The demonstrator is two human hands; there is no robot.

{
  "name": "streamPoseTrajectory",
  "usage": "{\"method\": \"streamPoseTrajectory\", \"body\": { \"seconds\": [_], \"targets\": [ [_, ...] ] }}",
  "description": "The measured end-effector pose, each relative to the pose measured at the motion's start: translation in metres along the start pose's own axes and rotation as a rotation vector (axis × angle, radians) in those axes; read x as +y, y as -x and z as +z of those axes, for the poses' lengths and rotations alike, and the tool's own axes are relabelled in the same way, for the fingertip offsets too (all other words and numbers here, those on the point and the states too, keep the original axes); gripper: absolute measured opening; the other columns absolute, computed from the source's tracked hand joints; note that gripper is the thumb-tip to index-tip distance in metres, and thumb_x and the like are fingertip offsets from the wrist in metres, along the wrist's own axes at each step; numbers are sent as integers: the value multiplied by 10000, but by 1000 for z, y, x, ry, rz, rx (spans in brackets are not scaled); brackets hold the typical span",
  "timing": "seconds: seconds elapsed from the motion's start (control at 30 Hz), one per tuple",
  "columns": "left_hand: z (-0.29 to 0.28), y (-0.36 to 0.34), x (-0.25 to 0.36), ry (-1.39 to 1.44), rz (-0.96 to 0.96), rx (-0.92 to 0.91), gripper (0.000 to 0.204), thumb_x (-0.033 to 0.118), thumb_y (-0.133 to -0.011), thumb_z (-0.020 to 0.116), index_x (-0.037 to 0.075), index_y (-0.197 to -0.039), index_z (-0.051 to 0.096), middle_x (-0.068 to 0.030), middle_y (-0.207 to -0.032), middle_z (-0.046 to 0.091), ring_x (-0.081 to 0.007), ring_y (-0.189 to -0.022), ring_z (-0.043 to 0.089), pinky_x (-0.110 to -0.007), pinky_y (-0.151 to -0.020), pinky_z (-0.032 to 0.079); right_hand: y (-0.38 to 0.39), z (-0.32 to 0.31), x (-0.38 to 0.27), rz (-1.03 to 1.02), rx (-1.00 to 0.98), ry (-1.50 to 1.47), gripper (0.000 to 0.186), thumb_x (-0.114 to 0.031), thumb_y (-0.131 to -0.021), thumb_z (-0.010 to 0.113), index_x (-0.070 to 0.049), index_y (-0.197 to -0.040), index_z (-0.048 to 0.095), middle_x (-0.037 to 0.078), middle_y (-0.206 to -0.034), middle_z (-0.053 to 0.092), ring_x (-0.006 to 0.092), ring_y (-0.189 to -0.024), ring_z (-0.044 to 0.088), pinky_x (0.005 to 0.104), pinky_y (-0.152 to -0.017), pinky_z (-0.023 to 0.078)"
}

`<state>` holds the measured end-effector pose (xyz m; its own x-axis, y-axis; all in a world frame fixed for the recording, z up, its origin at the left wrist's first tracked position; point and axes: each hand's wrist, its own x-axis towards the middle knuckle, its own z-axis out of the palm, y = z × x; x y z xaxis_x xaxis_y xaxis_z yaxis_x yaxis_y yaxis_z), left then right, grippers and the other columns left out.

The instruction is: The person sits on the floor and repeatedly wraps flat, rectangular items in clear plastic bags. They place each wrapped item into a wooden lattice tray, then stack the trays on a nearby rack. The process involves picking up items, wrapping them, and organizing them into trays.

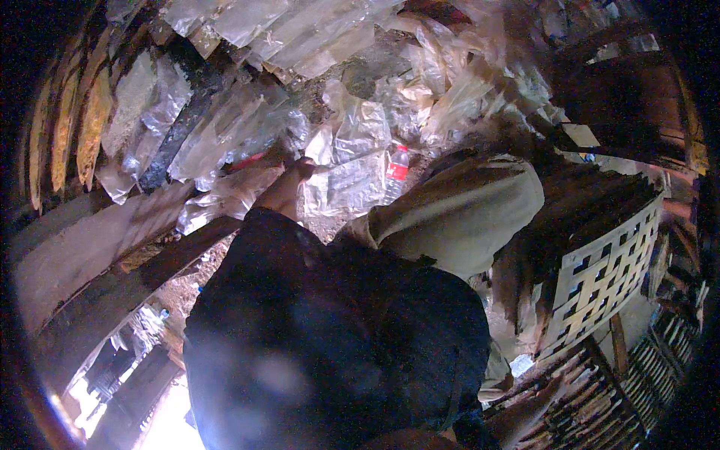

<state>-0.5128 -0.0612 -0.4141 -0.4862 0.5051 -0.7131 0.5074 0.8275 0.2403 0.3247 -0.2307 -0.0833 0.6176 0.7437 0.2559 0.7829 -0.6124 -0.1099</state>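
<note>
My left hand (303,168) reaches out past my dark-clothed body (322,330) to the rumpled clear plastic bags (345,180) on the dirt ground; its fingers are too small and shadowed to read. A clear plastic bottle with a red label (397,171) lies beside the bags, right of that hand. My bent leg in beige trousers (457,210) angles across the middle right. A bit of skin (412,441) shows at the bottom edge; I cannot tell if it is my right hand or what it holds.
More plastic sheeting (285,30) is heaped along the top. Weathered boards (97,247) run down the left, with yellowish slats (67,127) above them. A pale woven lattice panel (600,277) stands on the right, with dark wooden slats (660,360) at the lower right.
</note>
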Motion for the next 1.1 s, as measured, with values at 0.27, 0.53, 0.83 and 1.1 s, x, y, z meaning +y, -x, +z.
{"method": "streamPoseTrajectory", "body": {
  "seconds": [0.27, 0.53, 0.83, 1.1],
  "targets": [
    [18, -47, 76, -77, 142, -1, 318, 308, -894, 646, 36, -1047, 702, -91, -920, 699, -157, -840, 626, -309, -784, 494, 27, -35, 25, 81, -19, 28, 540, -336, -967, 540, -13, -1393, 459, 216, -1433, 464, 348, -1335, 430, 438, -1104, 355],
    [4, -79, 149, 245, 489, 136, 276, 283, -876, 661, 43, -991, 730, -89, -843, 709, -145, -765, 631, -302, -730, 504, 49, -64, 59, 158, -38, 8, 488, -275, -978, 525, -15, -1387, 468, 208, -1432, 469, 345, -1347, 419, 439, -1119, 340],
    [-114, 105, 397, 529, 1271, 345, 160, 160, -876, 655, 52, -991, 673, -51, -810, 658, -165, -763, 630, -314, -710, 508, 4, -68, 63, -82, 78, -128, 434, -206, -990, 509, -17, -1380, 478, 199, -1432, 474, 342, -1360, 407, 441, -1135, 323],
    [-163, 326, 534, 1168, 1516, -539, 276, 37, -901, 607, 52, -1175, 576, -35, -947, 659, -143, -834, 636, -293, -739, 533, -26, -63, -131, -378, 50, -730, 543, -137, -962, 571, 20, -1445, 378, 186, -1463, 444, 320, -1393, 374, 428, -1148, 322]
  ]
}}
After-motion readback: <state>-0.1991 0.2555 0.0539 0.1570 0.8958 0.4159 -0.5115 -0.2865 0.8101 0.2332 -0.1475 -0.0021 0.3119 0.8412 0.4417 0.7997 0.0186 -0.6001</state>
